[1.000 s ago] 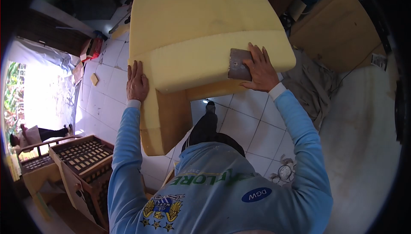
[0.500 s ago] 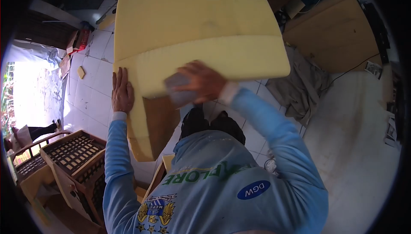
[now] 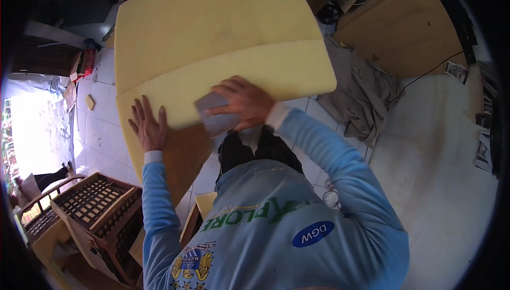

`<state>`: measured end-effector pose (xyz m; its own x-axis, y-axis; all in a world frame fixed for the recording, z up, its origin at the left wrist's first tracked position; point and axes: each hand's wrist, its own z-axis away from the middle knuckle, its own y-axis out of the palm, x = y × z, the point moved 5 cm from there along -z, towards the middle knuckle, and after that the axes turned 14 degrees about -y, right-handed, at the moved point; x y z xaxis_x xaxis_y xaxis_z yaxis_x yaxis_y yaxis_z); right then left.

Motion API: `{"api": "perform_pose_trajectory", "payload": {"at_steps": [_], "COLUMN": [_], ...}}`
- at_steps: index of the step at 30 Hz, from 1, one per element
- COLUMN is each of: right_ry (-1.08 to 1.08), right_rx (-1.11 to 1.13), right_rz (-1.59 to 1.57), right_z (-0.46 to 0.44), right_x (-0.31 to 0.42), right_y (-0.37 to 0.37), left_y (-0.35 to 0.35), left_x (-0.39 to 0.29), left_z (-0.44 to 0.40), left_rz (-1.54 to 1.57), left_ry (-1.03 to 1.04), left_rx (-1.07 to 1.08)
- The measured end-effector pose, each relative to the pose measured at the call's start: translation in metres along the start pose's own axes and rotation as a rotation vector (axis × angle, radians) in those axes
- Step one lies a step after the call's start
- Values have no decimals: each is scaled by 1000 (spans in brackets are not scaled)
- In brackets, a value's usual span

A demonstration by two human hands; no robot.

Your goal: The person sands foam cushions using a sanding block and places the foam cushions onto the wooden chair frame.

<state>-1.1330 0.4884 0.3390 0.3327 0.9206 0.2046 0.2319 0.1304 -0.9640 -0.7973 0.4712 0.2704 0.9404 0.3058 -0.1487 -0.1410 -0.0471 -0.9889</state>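
Note:
A large yellow foam-covered piece (image 3: pixel 212 30) fills the upper middle, with a seam across it and a brown panel (image 3: pixel 186 157) under its near edge. My left hand (image 3: pixel 149 125) lies with fingers spread on its near left corner. Against the near edge, my right hand (image 3: pixel 244 101) grips a flat grey-brown block (image 3: pixel 215 113), slightly blurred by motion. Part of the block is hidden beneath the fingers.
Wooden pieces with woven lattice (image 3: pixel 95 199) stand at the lower left. A grey cloth (image 3: pixel 358 93) lies on the tiled floor at the right, near a brown board (image 3: pixel 404 30). A pale board (image 3: pixel 430 178) is at the far right.
My right hand has moved left along the near edge with the block. My left hand's fingers have spread on the corner. The foam piece now appears farther left in view.

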Motion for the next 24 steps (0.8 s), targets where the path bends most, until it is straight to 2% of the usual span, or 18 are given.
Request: {"api": "perform_pose_trajectory", "payload": {"at_steps": [1, 4, 5, 7, 9, 11, 12, 15, 17, 18, 19, 20, 21, 22, 23, 24], "right_ry": [7, 218, 480, 892, 641, 411, 270, 174, 511, 589, 851, 1016, 1020, 1024, 1044, 1073], "right_rx": [-19, 48, 147, 22, -125, -200, -205, -170, 15, -22, -44, -167, -307, -448, -497, -543], "right_rz": [4, -91, 78, 369, 335, 208, 141, 147, 122, 189, 292, 321, 388, 448, 435, 427], "right_z": [32, 194, 252, 339, 301, 238, 214, 229, 322, 368, 419, 462, 492, 507, 500, 488], "right_x": [-13, -54, -65, -73, -57, -30, -21, -23, -42, -45, -51, -52, -53, -53, -55, -52], "right_y": [-10, -57, -76, -109, -110, -73, -37, -20, -57, -78, -80, -94, -108, -117, -116, -116], "left_y": [-1, -4, 8, 28, 16, 20, 24, 29, 21, 16, 21, 31, 37, 37, 35, 25], "left_x": [-7, -8, -11, -20, -106, -181, -205, -226, -205, -196, -196, -201, -210, -233, -261, -285], "left_z": [0, 3, 6, 10, 44, 77, 84, 99, 94, 96, 104, 113, 120, 135, 152, 164], "left_rz": [3, 8, 0, -14, -138, -48, -18, 61, 124, 83, 30, -25, -82, 4, 90, 143], "left_ry": [4, 12, -49, -161, -174, 129, 178, 280, 301, 224, 223, 224, 226, 331, 442, 389], "left_rx": [-2, -35, -90, -200, -126, -115, -99, -54, -49, -85, -95, -107, -121, -77, -31, -29]}}
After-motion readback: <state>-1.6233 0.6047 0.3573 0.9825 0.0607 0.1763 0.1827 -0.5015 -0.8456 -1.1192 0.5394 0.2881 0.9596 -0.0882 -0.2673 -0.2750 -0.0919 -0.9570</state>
